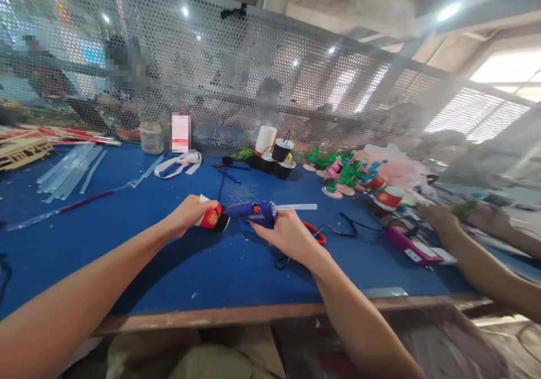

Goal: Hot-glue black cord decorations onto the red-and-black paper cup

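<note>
My left hand (188, 213) is closed around a small red and white cup-shaped ornament (210, 217), held just above the blue table (127, 244). My right hand (285, 233) grips a blue hot glue gun (253, 210), its nozzle pointing left and touching the ornament. A clear glue stick (296, 206) pokes out of the gun's back toward the right. The gun's black cord (338, 228) trails right across the table.
Clear glue sticks (70, 170) lie at the far left. Black and white spools (274, 154) stand by the mesh screen (253, 86). Green and pink craft pieces (350, 173) pile at the right. A co-worker's hands (439, 215) work beside a pink tool (412, 249).
</note>
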`<state>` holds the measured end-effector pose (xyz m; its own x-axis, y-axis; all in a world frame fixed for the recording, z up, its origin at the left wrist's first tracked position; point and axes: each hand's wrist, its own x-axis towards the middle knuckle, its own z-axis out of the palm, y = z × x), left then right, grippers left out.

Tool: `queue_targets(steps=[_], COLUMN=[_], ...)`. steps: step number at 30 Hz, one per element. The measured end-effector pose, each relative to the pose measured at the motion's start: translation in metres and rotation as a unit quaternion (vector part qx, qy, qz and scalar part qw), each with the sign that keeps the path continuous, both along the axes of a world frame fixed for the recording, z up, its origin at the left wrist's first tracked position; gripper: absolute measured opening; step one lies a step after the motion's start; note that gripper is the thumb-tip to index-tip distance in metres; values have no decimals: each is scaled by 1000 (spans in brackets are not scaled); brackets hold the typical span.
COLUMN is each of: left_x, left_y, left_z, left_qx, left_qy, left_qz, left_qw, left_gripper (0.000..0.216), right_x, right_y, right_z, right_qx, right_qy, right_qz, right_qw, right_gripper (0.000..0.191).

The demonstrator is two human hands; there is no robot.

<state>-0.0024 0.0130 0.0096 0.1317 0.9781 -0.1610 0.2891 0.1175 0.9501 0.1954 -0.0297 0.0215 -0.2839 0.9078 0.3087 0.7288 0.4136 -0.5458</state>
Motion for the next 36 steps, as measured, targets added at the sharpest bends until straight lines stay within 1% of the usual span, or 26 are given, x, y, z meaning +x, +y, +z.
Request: queue_targets(steps=[4,11,14,19,22,25,31,36], left_x=[-1,-1,-2,-2,-1,-1,-2,-3], left_y=[1,4,5,3,2,2,2,2], left_z=[-2,-8,-9,-6,-4,-3,-4,-4], left_qx=[29,64,68,73,71,73,83,86], left_qy=[33,62,68,70,80,94,91,101], left_qz=[-5,-33,-35,-41,-43,-57,-82,-85], left_qw=[999,995,995,994,993,991,989,987], left_gripper=[29,32,32,31,32,33,33,34], right_x=[0,2,3,3,3,4,7,8], right_y=[-1,4,3,-2,-1,2,1,8], right_z=[2,2,2,5,5,3,5,0], right_qx=[-1,-33,-47,-79,-72,-69,-111,-113], right_qy=[-2,43,53,63,61,65,58,85], right_qz=[5,-34,-35,-26,-37,-51,-20,-38], right_qw=[1000,998,997,995,995,994,992,989], right_gripper=[21,29,30,24,26,22,23,24])
